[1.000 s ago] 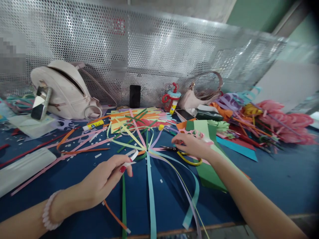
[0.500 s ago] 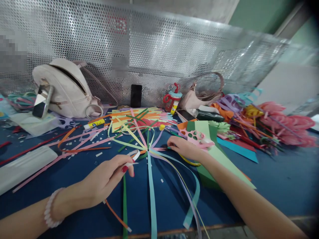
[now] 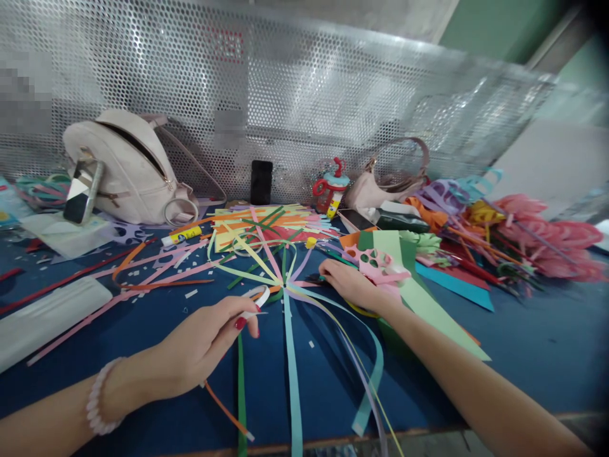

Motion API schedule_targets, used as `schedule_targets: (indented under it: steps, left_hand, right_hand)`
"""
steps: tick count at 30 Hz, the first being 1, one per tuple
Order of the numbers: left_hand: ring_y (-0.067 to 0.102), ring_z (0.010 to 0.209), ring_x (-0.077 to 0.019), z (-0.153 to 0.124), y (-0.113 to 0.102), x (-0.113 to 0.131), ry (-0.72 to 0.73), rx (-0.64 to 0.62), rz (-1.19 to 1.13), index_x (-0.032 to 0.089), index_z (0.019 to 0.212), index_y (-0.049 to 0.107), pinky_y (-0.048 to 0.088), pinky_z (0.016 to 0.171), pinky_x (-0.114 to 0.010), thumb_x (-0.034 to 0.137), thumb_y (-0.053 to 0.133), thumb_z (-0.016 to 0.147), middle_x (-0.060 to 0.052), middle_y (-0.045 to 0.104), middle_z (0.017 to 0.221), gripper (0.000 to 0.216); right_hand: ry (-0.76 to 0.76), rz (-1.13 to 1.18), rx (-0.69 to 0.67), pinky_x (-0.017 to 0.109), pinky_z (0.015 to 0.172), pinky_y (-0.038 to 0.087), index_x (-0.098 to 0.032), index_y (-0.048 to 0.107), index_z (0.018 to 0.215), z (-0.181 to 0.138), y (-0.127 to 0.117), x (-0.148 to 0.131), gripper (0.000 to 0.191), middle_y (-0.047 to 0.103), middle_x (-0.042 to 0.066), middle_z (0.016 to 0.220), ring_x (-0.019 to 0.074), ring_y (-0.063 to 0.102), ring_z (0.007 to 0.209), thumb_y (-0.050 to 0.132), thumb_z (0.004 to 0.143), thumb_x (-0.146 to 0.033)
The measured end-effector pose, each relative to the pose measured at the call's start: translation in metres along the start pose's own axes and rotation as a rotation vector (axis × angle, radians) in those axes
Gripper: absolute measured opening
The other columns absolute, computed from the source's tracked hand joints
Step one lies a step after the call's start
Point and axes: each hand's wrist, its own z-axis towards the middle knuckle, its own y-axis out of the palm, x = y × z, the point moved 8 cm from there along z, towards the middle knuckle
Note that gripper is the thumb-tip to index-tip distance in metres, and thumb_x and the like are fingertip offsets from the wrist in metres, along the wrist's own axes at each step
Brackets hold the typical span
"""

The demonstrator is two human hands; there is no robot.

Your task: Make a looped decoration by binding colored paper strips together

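Observation:
My left hand point(image 3: 204, 346) pinches a curled white paper strip point(image 3: 257, 297) between thumb and fingers, low over the blue table point(image 3: 523, 343). My right hand point(image 3: 352, 285) lies palm down on yellow-handled scissors point(image 3: 364, 311), its fingers curled over them beside the centre of a star of coloured paper strips point(image 3: 284, 289). The scissors are mostly hidden under that hand. Long blue, green and lilac strips point(image 3: 291, 374) run from the star toward the table's near edge.
A pale backpack point(image 3: 128, 168), a black phone point(image 3: 261, 182) and a small handbag point(image 3: 380, 184) stand against the perforated metal screen point(image 3: 304, 101). A glue stick point(image 3: 179, 237), green card sheets point(image 3: 419, 292), pink paper flowers point(image 3: 547, 235) and scraps lie around. A white block point(image 3: 47, 317) sits left.
My right hand has slid left along the scissors toward the star's centre and settled on them. My left hand has stayed in place with the white strip.

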Motion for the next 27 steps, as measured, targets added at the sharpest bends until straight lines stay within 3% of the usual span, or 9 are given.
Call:
schedule_targets:
  steps: [12,17,20,24,27]
  left_hand:
    - [0.039,0.047,-0.01,0.001,-0.001,0.002,-0.007,-0.01,0.016,0.018,0.103,0.048,0.035,0.048,-0.02,0.026,0.024,0.095,0.005,0.041,0.057,0.026]
    - [0.038,0.047,-0.0099,0.001,0.0,0.0,-0.03,-0.023,0.013,0.018,0.103,0.048,0.035,0.047,-0.019,0.026,0.025,0.094,0.006,0.04,0.056,0.026]
    - [0.039,0.047,-0.0096,0.002,-0.002,-0.001,-0.043,-0.024,0.016,0.018,0.103,0.048,0.035,0.047,-0.019,0.026,0.026,0.094,0.006,0.039,0.057,0.025]
    - [0.041,0.047,-0.0088,0.002,-0.009,-0.002,-0.008,0.042,0.027,0.018,0.105,0.048,0.037,0.049,-0.019,0.024,0.026,0.094,0.005,0.043,0.058,0.025]
    - [0.042,0.047,-0.0082,0.001,-0.012,-0.003,0.021,0.071,0.024,0.018,0.107,0.047,0.038,0.049,-0.019,0.024,0.026,0.094,0.004,0.047,0.062,0.025]
  right_hand:
    - [0.075,0.164,0.054,0.029,0.073,0.045,-0.019,0.047,0.085,0.003,-0.003,0.011,0.01,0.056,0.004,0.086,0.016,0.053,0.077,0.036,0.084,-0.02]
    - [0.016,0.188,0.047,0.03,0.074,0.044,-0.017,0.047,0.088,0.005,-0.014,-0.006,0.012,0.055,0.006,0.088,0.0162,0.052,0.079,0.037,0.084,-0.021]
    - [-0.131,0.189,-0.045,0.029,0.077,0.043,-0.017,0.05,0.088,0.015,-0.018,-0.037,0.013,0.055,0.006,0.092,0.0156,0.051,0.082,0.037,0.086,-0.02]
    - [-0.383,0.166,-0.281,0.027,0.079,0.041,-0.016,0.056,0.083,0.039,-0.014,-0.083,0.014,0.056,0.005,0.089,0.0145,0.052,0.083,0.042,0.086,-0.018]
    - [-0.51,0.124,-0.426,0.027,0.078,0.04,-0.016,0.059,0.081,0.06,-0.005,-0.099,0.015,0.058,0.004,0.086,0.0143,0.052,0.079,0.045,0.084,-0.014]
